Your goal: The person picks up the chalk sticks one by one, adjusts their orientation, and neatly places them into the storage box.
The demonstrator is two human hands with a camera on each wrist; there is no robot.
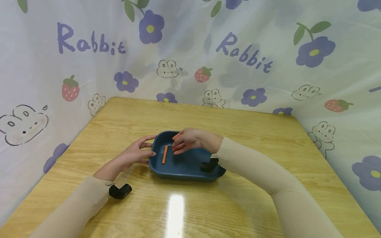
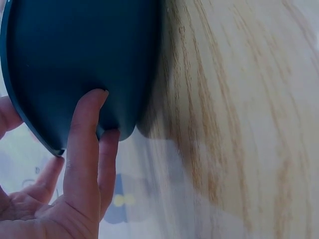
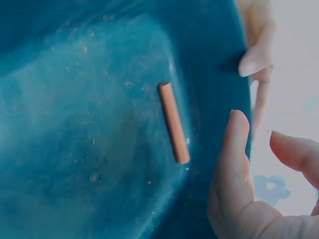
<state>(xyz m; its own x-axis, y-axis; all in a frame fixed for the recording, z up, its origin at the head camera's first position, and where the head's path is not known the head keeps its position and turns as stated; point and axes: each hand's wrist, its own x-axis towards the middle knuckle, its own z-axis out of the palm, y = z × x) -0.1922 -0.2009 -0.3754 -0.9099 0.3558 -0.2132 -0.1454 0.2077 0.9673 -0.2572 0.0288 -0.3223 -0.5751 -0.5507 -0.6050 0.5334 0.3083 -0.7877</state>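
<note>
A dark blue tray (image 1: 193,162) with rounded corners and raised sides is on the wooden table. Inside it, near the left end, lies a short orange stick (image 1: 165,154), plain and round like a rod; the right wrist view also shows this stick (image 3: 174,123) on the tray floor. My left hand (image 1: 135,152) grips the tray's left end, a fingertip over the rim and other fingers against the outer wall (image 2: 60,64). My right hand (image 1: 190,140) hovers over the tray beside the stick, fingers apart and holding nothing.
The wooden table (image 1: 238,205) extends around the tray. A cloth backdrop (image 1: 184,46) printed with flowers, rabbits and strawberries surrounds its back and sides. Black wrist devices sit on both sleeves, and the right one (image 1: 209,165) overlaps the tray in the head view.
</note>
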